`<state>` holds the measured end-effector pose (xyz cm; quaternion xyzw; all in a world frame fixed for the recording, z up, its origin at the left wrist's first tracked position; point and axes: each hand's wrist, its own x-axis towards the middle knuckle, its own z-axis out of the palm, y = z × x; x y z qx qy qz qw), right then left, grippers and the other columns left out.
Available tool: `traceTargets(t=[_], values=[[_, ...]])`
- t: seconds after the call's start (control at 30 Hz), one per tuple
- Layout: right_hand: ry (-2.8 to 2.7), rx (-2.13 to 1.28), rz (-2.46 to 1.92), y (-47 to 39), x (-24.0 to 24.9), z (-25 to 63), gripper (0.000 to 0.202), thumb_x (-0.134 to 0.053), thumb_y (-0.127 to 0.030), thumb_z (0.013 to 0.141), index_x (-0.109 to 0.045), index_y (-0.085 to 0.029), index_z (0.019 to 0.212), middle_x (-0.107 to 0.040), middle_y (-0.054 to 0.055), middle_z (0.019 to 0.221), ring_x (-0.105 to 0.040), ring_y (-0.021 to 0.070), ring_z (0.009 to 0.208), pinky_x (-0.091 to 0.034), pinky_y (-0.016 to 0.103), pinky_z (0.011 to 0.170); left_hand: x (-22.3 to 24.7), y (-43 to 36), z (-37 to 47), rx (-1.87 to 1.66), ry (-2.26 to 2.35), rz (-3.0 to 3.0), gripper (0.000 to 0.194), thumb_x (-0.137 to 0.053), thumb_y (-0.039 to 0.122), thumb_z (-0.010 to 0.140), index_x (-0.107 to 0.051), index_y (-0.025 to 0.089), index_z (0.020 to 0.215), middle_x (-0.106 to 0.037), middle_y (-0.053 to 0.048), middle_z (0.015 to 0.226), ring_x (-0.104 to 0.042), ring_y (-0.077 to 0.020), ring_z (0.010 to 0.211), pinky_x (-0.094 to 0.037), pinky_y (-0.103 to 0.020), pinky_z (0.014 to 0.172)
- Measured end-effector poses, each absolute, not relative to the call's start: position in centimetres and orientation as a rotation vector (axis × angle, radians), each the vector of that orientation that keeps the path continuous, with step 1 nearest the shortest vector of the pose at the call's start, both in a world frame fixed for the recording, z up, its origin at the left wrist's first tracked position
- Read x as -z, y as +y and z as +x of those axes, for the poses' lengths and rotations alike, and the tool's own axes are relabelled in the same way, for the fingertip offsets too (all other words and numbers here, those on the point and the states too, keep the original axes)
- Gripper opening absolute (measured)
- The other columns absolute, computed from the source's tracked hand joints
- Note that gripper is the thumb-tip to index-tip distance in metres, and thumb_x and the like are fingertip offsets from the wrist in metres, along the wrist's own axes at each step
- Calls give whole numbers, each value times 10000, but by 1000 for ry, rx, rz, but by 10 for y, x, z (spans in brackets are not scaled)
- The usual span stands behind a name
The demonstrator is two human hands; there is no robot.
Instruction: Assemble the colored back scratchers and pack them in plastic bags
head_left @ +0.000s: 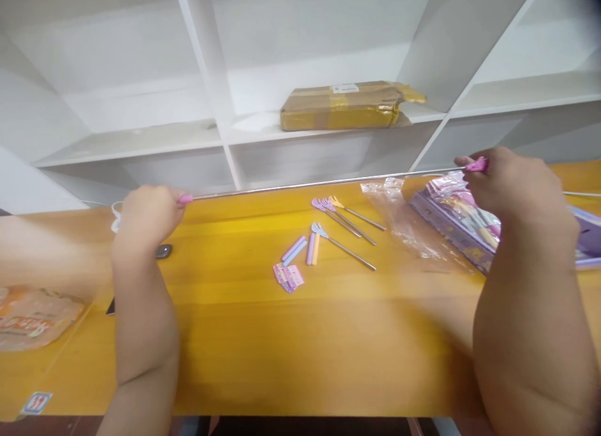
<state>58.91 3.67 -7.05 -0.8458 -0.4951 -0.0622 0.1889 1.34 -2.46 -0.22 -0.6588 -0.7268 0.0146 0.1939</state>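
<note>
A pink back scratcher (300, 185) with a thin metal rod is stretched long across the view, above the table. My left hand (149, 214) is closed around its pink handle end. At the other end, my right hand (507, 176) grips near the pink claw head. Below the rod lie a blue-headed back scratcher (345, 246), several purple-headed ones (342, 217) and an orange-headed one (359, 213), with short rods. Loose purple, blue and orange handle tubes (310, 248) rest beside them, near small pink cards (288, 277).
A purple box (451, 229) with wrapped items stands at the right by a clear plastic bag (397, 211). An orange package (37, 317) and a dark mouse-like object (163, 251) are at left. A taped cardboard box (342, 107) sits on the white shelf (263, 132).
</note>
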Motion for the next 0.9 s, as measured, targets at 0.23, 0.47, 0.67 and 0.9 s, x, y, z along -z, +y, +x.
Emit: traceTargets(t=[0.23,0.47,0.67,0.9], values=[[-1141,242,-2561,40,60,587,455,-618,-359,1098,-774,-50,1394,-705,391,1203,-602,270,917,-239,483,740,0,-30,18,-80,-1999,-1798,441,-423,359,1080,-792,211,889,-592,-75,668,-414,-226,639,-227,-319,657],[-1378,265,-2565,26,48,533,357,-620,-223,1028,-802,-39,1273,-736,368,1112,-686,300,918,-306,443,720,3,-32,30,24,-2017,-1769,392,-457,319,1071,-748,195,839,-433,-35,611,-360,-200,618,-222,-311,655],[-1993,560,-2057,-24,77,375,251,-450,-83,953,-700,-91,959,-634,167,652,-599,243,576,-275,329,623,61,-33,129,110,-1848,-2155,386,-387,179,1057,-721,174,862,-671,-130,769,-593,-247,694,-326,-350,656],[-2176,532,-1851,-38,71,352,176,-479,-53,934,-627,-136,888,-575,94,594,-558,214,527,-255,302,617,61,-36,132,106,-1833,-2195,355,-408,155,1018,-721,201,856,-650,-123,741,-594,-266,679,-310,-357,641]])
